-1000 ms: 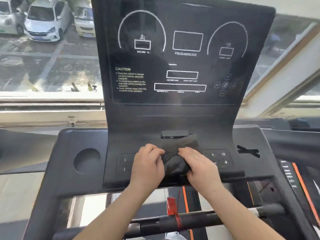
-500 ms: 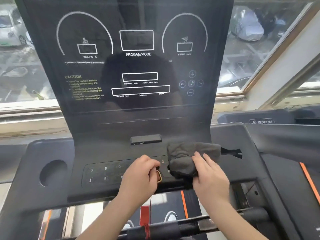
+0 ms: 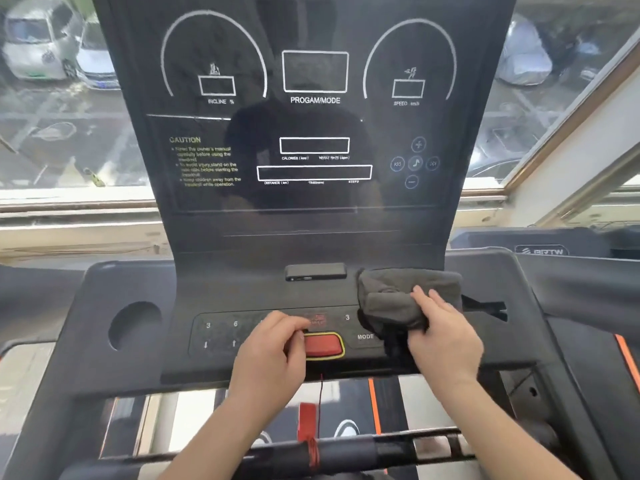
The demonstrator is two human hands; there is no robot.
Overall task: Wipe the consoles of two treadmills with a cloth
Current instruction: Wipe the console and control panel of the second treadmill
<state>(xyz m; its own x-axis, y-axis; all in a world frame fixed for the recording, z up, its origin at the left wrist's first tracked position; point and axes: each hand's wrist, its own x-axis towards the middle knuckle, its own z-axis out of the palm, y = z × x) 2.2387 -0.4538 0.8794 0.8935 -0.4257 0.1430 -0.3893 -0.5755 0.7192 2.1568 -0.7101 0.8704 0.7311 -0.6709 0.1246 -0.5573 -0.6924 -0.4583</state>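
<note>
A black treadmill console (image 3: 214,292) fills the view, with a tall dark display panel (image 3: 311,133) and a button strip below it. My right hand (image 3: 440,337) presses a crumpled dark grey cloth (image 3: 398,299) onto the right part of the button strip, fingers spread over it. My left hand (image 3: 273,351) rests with curled fingers on the strip, touching the left edge of the red safety key (image 3: 323,344). A second treadmill (image 3: 571,258) shows at the right edge.
A round cup holder (image 3: 133,323) sits in the console's left wing. A black handlebar (image 3: 346,452) with a red cord crosses below my arms. Behind the console is a window (image 3: 62,98) over parked cars.
My right hand has slid the cloth from the centre of the button strip to its right side. My left hand has let go of the cloth, uncovering the red safety key.
</note>
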